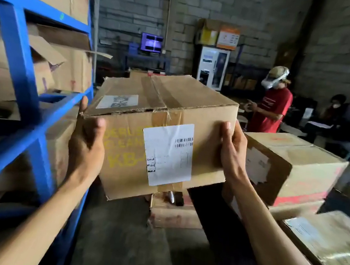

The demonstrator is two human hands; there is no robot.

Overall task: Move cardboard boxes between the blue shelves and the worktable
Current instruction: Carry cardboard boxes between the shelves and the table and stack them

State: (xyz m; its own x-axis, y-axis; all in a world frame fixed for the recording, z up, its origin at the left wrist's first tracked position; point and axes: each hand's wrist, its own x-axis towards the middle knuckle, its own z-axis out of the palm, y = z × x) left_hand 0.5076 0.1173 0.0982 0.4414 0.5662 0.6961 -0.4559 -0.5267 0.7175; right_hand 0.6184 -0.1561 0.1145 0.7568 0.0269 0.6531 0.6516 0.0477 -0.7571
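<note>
Between shelves and stack: a person carries one cardboard box (161, 130) in the air, clear of any surface, just beside the front edge of the blue shelves (19, 64) on the left.
Left hand (87, 141): wrapped round the box's left near corner, thumb on the front face, fingertips over the far side at the top edge.
Right hand (231, 148): grasping the right near corner, thumb flat on the front face, fingers hidden behind the side panel.
Box state: taped shut along the top seam; tape wrinkled, top flap edge frayed and slightly lifted at the front.
Shelves: other cartons sit on the levels, one with an open flap sticking out past the upright.
Right side: a carton with red marking (293, 169) rests on more boxes; a foil-faced box (332, 246) lies at the near right. Whether these stand on the worktable I cannot tell.
Background: a person in a red shirt (271, 109) stands beyond, others seated further right.
Risk 1: box's left corner is close to the shelf upright; a swing left could knock it and twist the hold.
Risk 2: grip is on the side corners only, nothing under the base; a heavy load could slide down through the palms.
Risk 3: the protruding flap on the shelf could snag the box if it goes in at that level.
Risk 4: low boxes on the floor below are a trip hazard, hidden by the load.
Writing: white shipping label (167, 153) on the front, barcodes, text too small to read; yellow print partly covered, "KB-" legible; a second label (117, 101) on top, blurred.
</note>
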